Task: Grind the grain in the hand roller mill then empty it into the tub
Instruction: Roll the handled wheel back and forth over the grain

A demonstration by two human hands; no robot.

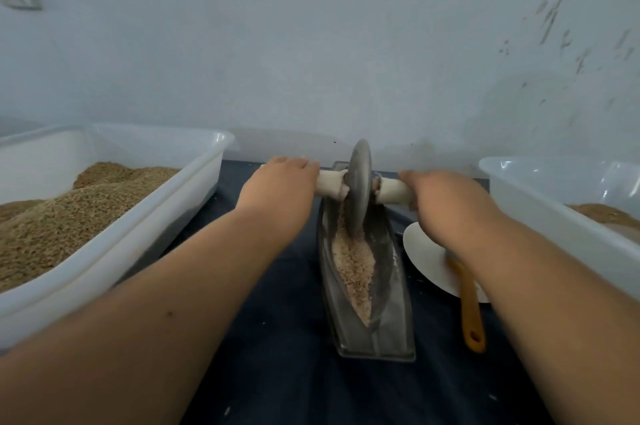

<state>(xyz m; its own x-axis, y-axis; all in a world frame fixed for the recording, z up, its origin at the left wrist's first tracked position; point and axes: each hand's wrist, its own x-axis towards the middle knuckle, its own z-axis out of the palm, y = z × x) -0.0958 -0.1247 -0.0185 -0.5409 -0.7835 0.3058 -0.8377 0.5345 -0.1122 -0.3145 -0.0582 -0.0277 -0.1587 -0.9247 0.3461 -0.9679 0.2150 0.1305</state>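
Hand roller mill sits mid-bench, between the two tubs. The metal trough (391, 313) is boat-shaped, its long axis running near to far, with the narrow tip at the far end. The grey wheel (358, 182) stands upright on edge in the far half of the trough. Its axle lies crosswise, left to right.

The left hand (280, 189) rests on the left handle (330, 184), palm down. Its fingers (301, 163) are pressed together and fairly straight, laid over the top and pointing far-right toward the wheel. The thumb is hidden.

The right hand (446, 203) grips the right handle (394, 192). Its fingers curl down over the far side, and their tips are out of sight. Both handles are pale and stick out between hand and wheel.

Crushed grain (353, 262) lies in a strip along the trough floor, from under the wheel toward the near end.

The left tub (214, 147) holds heaped whole grain (69, 216). The right tub (540, 196) holds a low layer of brown meal (602, 211).

A white plate (426, 251) lies just right of the trough, partly under the right forearm. A yellow-handled tool (471, 307) rests on it, handle pointing near. The tool's head is hidden by the arm.

The bench (277, 355) has a dark blue cover.
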